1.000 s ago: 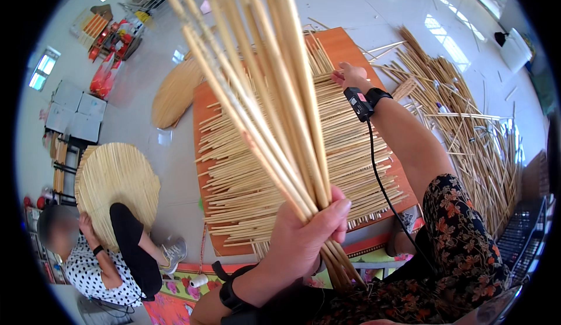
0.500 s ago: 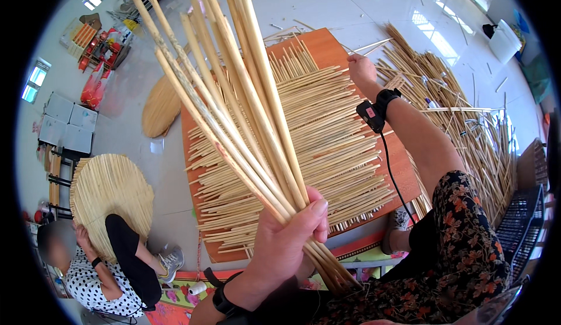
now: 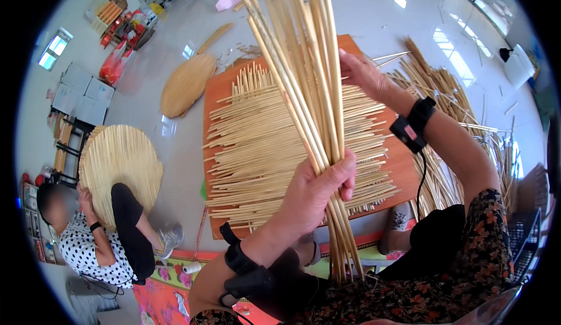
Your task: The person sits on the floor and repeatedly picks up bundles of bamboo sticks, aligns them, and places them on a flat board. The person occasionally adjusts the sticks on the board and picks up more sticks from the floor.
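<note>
My left hand (image 3: pixel 318 193) is closed round the lower part of a bundle of long, pale, peeled plant stalks (image 3: pixel 304 85). The bundle stands nearly upright, its tops fanning apart and its lower ends reaching down to my lap. At the right edge of the bundle, high up, is my right hand (image 3: pixel 365 77), its fingers parted and partly hidden by the stalks; whether they touch is unclear. Beneath lies a layered mat of similar stalks (image 3: pixel 251 144) on a reddish-brown board (image 3: pixel 403 173).
A heap of loose stalks (image 3: pixel 435 80) lies on the floor to the right. At left, a seated person (image 3: pixel 96 249) holds a round stalk mat (image 3: pixel 123 167). Another round mat (image 3: pixel 187 85) lies beyond. A dark plastic crate (image 3: pixel 526 237) stands at lower right.
The bundle has swung more upright and rightward with my left hand. My right hand has come from beyond the board's right side to the bundle's edge, its fingers now parted.
</note>
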`<state>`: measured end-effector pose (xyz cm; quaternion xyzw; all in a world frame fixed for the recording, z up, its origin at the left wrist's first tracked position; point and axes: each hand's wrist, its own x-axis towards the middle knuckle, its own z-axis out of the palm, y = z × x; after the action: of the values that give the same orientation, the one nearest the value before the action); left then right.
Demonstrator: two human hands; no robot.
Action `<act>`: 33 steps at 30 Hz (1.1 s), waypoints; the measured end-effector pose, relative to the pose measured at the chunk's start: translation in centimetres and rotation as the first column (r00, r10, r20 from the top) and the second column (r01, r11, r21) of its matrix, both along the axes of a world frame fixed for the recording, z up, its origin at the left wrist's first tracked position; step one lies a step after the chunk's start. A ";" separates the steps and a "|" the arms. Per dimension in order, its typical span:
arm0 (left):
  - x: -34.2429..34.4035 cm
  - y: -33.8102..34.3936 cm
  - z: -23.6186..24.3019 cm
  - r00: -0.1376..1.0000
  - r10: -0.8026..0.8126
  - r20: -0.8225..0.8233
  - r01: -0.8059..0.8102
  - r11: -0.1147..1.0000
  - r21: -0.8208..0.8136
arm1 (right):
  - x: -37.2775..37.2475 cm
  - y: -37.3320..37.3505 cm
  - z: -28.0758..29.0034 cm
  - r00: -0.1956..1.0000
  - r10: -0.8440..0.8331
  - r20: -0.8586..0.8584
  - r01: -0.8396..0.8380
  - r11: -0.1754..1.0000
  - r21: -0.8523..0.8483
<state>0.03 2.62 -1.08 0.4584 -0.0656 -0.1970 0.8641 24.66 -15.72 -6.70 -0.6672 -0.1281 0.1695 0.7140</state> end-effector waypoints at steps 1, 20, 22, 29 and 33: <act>0.1 0.0 -0.2 1.000 0.009 0.017 -0.009 1.000 -0.009 | -2.5 1.2 2.6 0.989 0.149 -0.006 -0.148 0.983 0.106; -4.5 -6.8 -7.3 0.895 -0.445 0.024 0.429 0.874 0.228 | -27.7 -3.6 8.8 0.923 0.384 0.027 -0.378 0.916 -0.136; -5.3 -5.9 -9.1 0.898 -0.441 0.002 0.415 0.847 0.333 | -28.5 -4.3 5.9 0.917 0.399 -0.023 -0.398 0.909 -0.121; -5.3 -5.9 -12.8 0.867 -0.466 0.177 0.343 0.816 0.465 | -29.3 -5.3 4.0 0.909 0.417 -0.021 -0.411 0.886 -0.213; -4.9 -6.1 -13.5 0.872 -0.437 0.218 0.246 0.779 0.576 | -28.9 -5.4 5.0 0.912 0.406 -0.065 -0.410 0.886 -0.218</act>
<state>-4.88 -3.51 -14.54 0.6859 -0.2400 -0.2810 0.6269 -4.25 -21.13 -1.67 -0.7010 -0.2388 0.3350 0.5826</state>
